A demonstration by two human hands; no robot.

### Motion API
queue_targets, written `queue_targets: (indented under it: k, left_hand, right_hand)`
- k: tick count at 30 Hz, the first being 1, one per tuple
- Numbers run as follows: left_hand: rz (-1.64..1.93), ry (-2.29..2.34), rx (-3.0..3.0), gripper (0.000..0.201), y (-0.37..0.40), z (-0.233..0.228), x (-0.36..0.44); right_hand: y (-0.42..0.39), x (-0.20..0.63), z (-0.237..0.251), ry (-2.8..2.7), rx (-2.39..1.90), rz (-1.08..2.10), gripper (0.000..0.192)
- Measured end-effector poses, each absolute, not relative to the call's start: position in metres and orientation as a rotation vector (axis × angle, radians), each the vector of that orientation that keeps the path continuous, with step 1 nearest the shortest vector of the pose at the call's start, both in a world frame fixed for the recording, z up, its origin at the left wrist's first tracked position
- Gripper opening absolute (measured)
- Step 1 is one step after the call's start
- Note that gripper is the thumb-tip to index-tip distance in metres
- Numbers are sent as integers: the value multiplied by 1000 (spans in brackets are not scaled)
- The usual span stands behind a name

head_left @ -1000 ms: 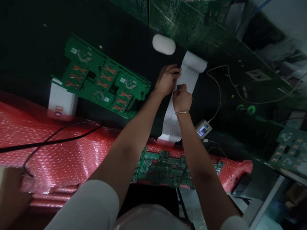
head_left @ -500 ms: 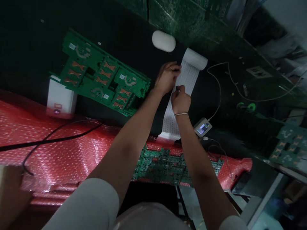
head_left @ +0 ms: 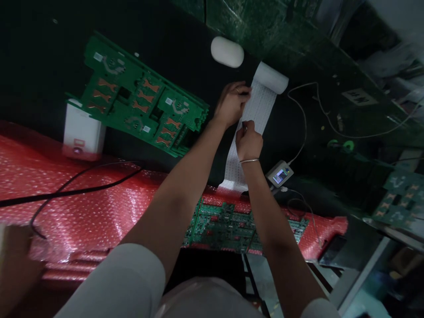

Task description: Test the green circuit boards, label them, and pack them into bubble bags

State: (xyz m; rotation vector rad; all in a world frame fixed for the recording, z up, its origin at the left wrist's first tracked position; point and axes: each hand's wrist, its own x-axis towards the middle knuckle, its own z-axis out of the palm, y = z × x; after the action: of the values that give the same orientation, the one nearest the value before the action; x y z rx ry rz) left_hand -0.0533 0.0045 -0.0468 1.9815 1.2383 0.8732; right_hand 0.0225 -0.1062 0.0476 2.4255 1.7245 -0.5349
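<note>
Strip (head_left: 260, 108), white and printed, probably wanted flat, steady holding: left hand (head_left: 232, 104) bracing its edge, right hand (head_left: 250, 140) making small moves without creasing it. Right hand's grip looked pinched on a small dark item (head_left: 244, 129), too blurry to identify; left hand pinching or not, couldn't tell. Strip lay at the left hand's 3 o'clock, partly under the right; rolled end (head_left: 270, 78) at right hand's 1 o'clock, loose end (head_left: 232, 185) at its 7.
</note>
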Motion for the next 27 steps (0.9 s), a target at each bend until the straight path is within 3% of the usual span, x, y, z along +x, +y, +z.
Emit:
queue_targets:
  k: [27]
  left_hand:
    - [830,1192,1923,35,6,-45,-54]
  right_hand:
    - [-142,15,54,1771,2462,-620,33]
